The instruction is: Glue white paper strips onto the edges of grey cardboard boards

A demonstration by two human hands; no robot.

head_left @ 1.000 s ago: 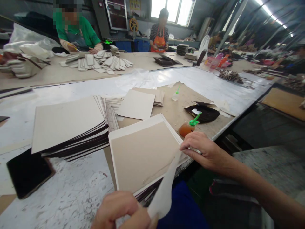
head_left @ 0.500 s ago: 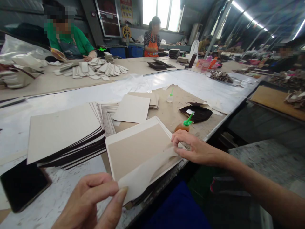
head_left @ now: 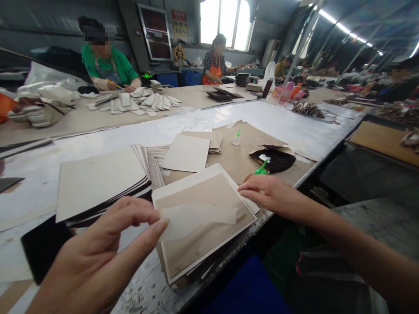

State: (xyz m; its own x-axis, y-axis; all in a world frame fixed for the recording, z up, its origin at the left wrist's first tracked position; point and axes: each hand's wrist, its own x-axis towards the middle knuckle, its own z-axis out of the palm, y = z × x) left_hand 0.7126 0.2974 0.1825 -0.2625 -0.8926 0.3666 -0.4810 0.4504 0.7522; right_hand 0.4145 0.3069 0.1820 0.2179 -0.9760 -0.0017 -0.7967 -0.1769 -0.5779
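My left hand (head_left: 108,248) pinches one end of a thin translucent white strip (head_left: 199,220) between thumb and forefinger. The strip stretches rightward across a beige panel with a pale border (head_left: 193,192), its far end loose. Under the panel lies a stack of similar sheets with dark edges. At the panel's right edge is my right hand (head_left: 262,192), fingertips pressed together; whether they grip anything is hidden. Just behind that hand shows the green nozzle (head_left: 262,168) of a glue bottle, its body mostly covered.
A stack of cream panels (head_left: 101,183) fans out at left, with more panels (head_left: 188,152) behind. A small clear bottle (head_left: 236,137) and a dark brown piece (head_left: 275,160) lie farther back. Across the table, a person in green (head_left: 111,65) sits by a pile of pale pieces (head_left: 140,100).
The strip's right end has come away from my right hand and the strip has shifted up over the panel. My left hand has moved up and left; my right fingers have closed together.
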